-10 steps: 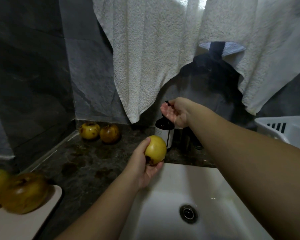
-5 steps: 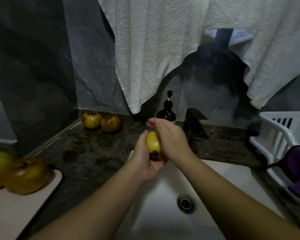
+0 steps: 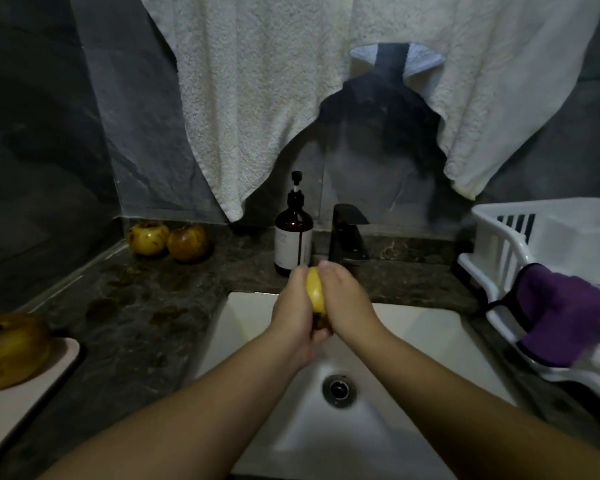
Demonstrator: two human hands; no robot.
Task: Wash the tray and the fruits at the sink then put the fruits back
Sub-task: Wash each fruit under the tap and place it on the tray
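A yellow fruit (image 3: 315, 289) with a dark bruise at its lower end is clasped between both hands over the back edge of the white sink (image 3: 420, 327). My left hand (image 3: 293, 308) grips it from the left and my right hand (image 3: 347, 301) wraps it from the right. Two more bruised yellow fruits (image 3: 148, 238) (image 3: 187, 242) sit in the back left corner of the dark counter. Another fruit (image 3: 9, 351) lies on the pale tray (image 3: 21, 407) at the left edge.
A brown pump soap bottle (image 3: 293, 233) and a black tap (image 3: 347, 237) stand behind the sink. A white dish rack (image 3: 499, 251) with a purple cloth (image 3: 565, 313) is at the right. White towels (image 3: 257, 98) hang above. The drain (image 3: 338, 389) is below my hands.
My right hand left the soap pump and came down onto the fruit; both hands now clasp it over the sink. The view has shifted right, so less of the tray shows.
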